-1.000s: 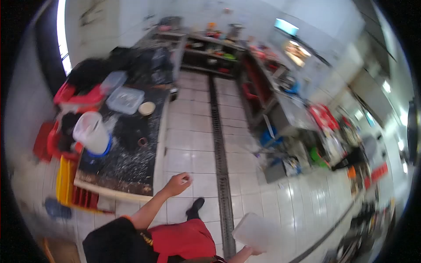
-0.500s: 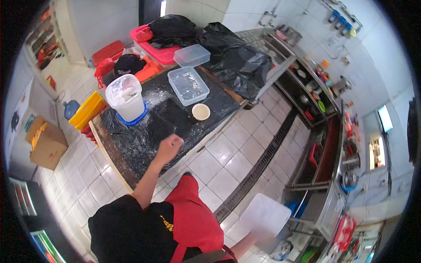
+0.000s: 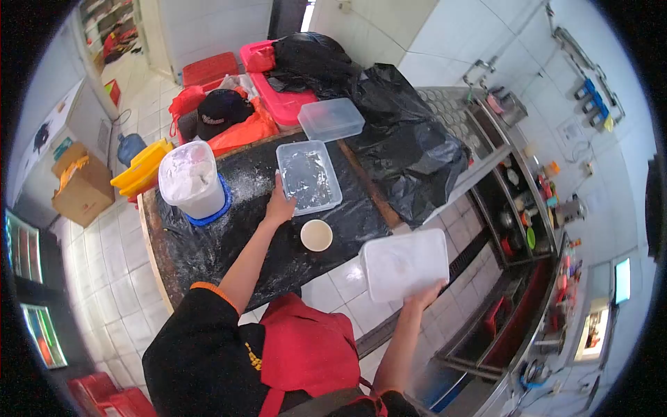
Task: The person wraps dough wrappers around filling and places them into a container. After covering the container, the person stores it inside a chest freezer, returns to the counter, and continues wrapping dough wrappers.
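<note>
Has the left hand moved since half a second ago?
Yes. The left hand has gone forward: judged against the cream bowl on the table, it was nearer the wearer, and is now beyond it, beside the floury plastic container.

Here on the table (image 3: 208,251), the tub (image 3: 191,187) stands at left, the open container (image 3: 307,177) to its right — cup (image 3: 317,235) just in front of that, second container (image 3: 333,118) behind, sheeting (image 3: 410,139) over at the right. Left hand (image 3: 280,203) at the open container's left side; right hand (image 3: 424,297) under what may be a lid (image 3: 406,260), right of the cup — and behind the tub, a cap (image 3: 222,113).
</note>
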Demonstrator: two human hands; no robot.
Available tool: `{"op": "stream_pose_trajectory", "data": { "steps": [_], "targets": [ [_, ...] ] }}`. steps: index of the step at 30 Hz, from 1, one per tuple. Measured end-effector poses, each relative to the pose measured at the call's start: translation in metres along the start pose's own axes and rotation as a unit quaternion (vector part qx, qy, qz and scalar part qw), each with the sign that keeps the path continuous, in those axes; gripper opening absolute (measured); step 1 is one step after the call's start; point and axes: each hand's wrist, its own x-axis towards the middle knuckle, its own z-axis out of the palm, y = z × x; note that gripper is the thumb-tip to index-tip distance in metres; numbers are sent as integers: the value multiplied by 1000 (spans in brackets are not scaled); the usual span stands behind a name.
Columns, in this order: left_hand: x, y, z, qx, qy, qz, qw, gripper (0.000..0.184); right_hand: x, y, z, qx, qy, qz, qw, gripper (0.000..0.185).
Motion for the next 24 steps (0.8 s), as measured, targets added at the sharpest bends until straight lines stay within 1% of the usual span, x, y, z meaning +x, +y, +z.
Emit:
{"op": "stream_pose_trajectory", "data": {
  "steps": [1, 2, 3, 4, 5, 6, 7, 8, 9, 11, 12, 13, 14, 15, 17, 18, 19, 20, 21, 22, 23, 24],
  "targets": [
    [19, -26, 14, 32, 44, 21, 998, 92, 18, 7, 21, -10, -18, 9, 1000, 77],
    [20, -16, 8, 51, 73, 84, 992, 90, 10, -3, 61, -5, -5, 39, 999, 76],
    [19, -4, 3, 8, 80, 101, 992, 87, 27, 2, 85, -9, -19, 44, 999, 76],
    [12, 20, -7, -34, 85, 119, 989, 85, 45, 11, 106, -6, -54, 52, 997, 76],
    [10, 35, -19, -35, 99, 111, 988, 85, 60, 18, 126, -4, -88, 63, 994, 76],
    [9, 43, -28, -27, 100, 122, 987, 84, 73, 24, 146, -11, -99, 70, 993, 76],
    [7, 50, -38, -17, 101, 133, 986, 83, 82, 32, 166, 16, -126, 90, 988, 74],
    [0, 59, -47, -34, 125, 166, 978, 80, 85, 35, 187, 41, -153, 111, 981, 72],
    [-14, 65, -56, -32, 139, 156, 977, 80, 86, 38, 207, 34, -165, 120, 978, 72],
    [-53, 90, -76, -15, 156, 124, 980, 77, 69, 31, 245, 22, -128, 150, 980, 66],
    [-71, 90, -82, 23, 174, 122, 977, 76, 108, 76, 247, 50, -177, 149, 971, 61],
    [-94, 88, -83, 36, 190, 107, 975, 75, 109, 82, 257, 45, -189, 161, 968, 61],
    [-117, 86, -85, 48, 206, 90, 973, 74, 107, 87, 276, -1, -207, 162, 965, 60],
    [-140, 85, -82, 31, 221, 62, 973, 73, 105, 92, 293, -47, -225, 161, 960, 58],
    [-183, 83, -75, -17, 251, -18, 968, 72, 113, 113, 322, -61, -250, 180, 949, 57],
    [-201, 61, -71, -15, 261, -26, 965, 72, 116, 124, 335, -118, -304, 183, 927, 56],
    [-217, 28, -68, 48, 287, -11, 957, 72, 117, 136, 346, -173, -356, 185, 900, 54],
    [-231, 22, -61, 81, 303, -7, 949, 72, 122, 149, 358, -178, -364, 192, 894, 54],
    [-244, 17, -53, 114, 320, -4, 941, 73, 128, 166, 374, -243, -420, 223, 845, 55],
    [-255, 28, -50, 36, 329, -66, 941, 72, 126, 184, 391, -303, -475, 251, 787, 56],
    [-263, 37, -46, -45, 334, -126, 933, 72, 121, 204, 402, -304, -484, 255, 780, 56],
    [-265, 34, -42, -72, 335, -158, 926, 72, 116, 222, 409, -299, -519, 227, 768, 55]
  ]
}}
